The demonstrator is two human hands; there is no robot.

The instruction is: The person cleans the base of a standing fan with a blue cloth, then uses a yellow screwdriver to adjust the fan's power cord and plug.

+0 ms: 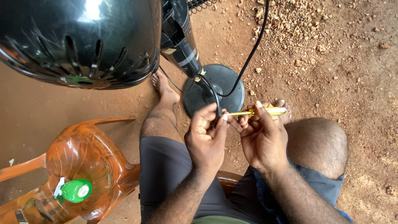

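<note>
left hand [206,139]: fingers curled shut, thumb + fingertips pinching end of black cable [215,99], held up btwn the knees.
right hand [262,137]: closed round yellow screwdriver [265,111], index finger stretched along the handle; shaft pts left twd the cable end in left hand.
screwdriver: clear-yellow handle, lies approx horizontal, tip hidden at the left fingertips, can't tell if touching cable.
cable: runs from left hand up to the fan stand, loops over round base [224,85], another run goes up out of frame at top.
fan stand [180,39]: black column, tilted, rising from base on the ground just ahead of the feet.
fan motor housing [78,41]: glossy black dome w/ vent slots, fills top left, close to camera.
chair [83,166]: orange plastic, left of the person's leg; green round cap [76,191] lies on its seat.
ground [331,62]: reddish dirt, gravel patch top right.
person: seated, bare feet, dark shorts.
</note>
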